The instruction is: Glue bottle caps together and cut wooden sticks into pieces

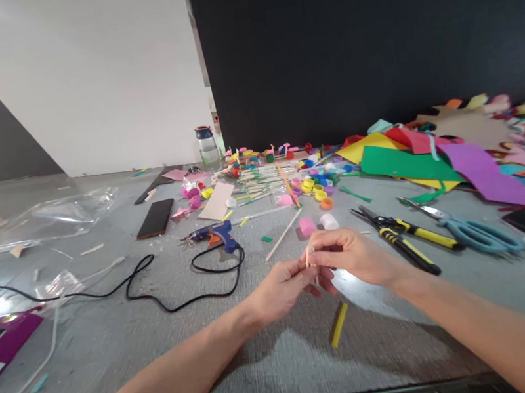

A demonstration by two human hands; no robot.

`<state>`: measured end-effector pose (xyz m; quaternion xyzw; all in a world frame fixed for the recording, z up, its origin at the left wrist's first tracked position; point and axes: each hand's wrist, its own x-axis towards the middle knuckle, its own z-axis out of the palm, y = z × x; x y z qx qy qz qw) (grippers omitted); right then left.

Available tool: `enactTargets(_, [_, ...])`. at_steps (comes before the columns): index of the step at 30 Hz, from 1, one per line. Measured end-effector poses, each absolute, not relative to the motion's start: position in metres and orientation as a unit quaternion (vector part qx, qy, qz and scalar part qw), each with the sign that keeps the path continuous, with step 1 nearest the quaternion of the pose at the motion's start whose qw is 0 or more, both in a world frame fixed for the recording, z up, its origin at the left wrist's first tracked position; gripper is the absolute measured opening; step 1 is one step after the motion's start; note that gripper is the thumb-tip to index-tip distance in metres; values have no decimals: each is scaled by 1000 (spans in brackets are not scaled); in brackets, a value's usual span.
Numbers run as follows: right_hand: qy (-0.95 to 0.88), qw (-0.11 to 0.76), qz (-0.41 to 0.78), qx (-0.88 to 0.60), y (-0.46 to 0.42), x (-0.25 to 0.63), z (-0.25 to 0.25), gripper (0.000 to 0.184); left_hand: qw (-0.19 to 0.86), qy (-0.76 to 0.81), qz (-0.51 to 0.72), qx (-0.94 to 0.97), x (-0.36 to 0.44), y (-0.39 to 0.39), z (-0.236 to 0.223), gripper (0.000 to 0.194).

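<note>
My left hand [281,288] and my right hand [354,255] meet above the front middle of the table, fingertips pressed together. Between them is a small pale stick [308,255], pinched by both hands; most of it is hidden by the fingers. Just beyond the hands stand a pink cap [306,227] and a white cap [329,221], with a thin wooden stick [283,235] lying to their left. A yellow strip [339,325] lies on the table on the near side of my hands.
Left of my hands lies a blue glue gun [221,235] with a looping black cord. A phone [155,219] and purple power strip [4,343] are farther left. Pliers [399,241], scissors [480,232] and coloured sheets [407,163] lie right. A jar [207,145] stands behind.
</note>
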<state>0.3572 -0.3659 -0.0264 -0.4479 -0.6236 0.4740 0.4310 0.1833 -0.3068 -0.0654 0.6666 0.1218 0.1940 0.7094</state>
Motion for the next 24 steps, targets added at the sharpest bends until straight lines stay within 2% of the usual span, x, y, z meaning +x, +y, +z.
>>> enactTargets(3, [-641,463,391,-471,-367,357,-29,24,589,170,248,750,182,-305,-63,30])
enactTargets(6, [-666,438,300,-525,-366,360,-35,20,456,226,306,805,180,-300,-64,13])
enactTargets(9, [-674,406,293,-543,-362,363,-47,20,372,243,288,848,181,-295,-69,7])
enactTargets(15, [-679,387,297,-549,-356,366,-63,12,318,244,259,879,185,-290,-79,15])
enactTargets(20, [-685,387,288,-546,-357,365,-63,11,289,232,240,897,185,-289,-78,22])
enactTargets(24, [-691,383,282,-544,-358,364,-63,13,284,234,229,901,184,-288,-77,21])
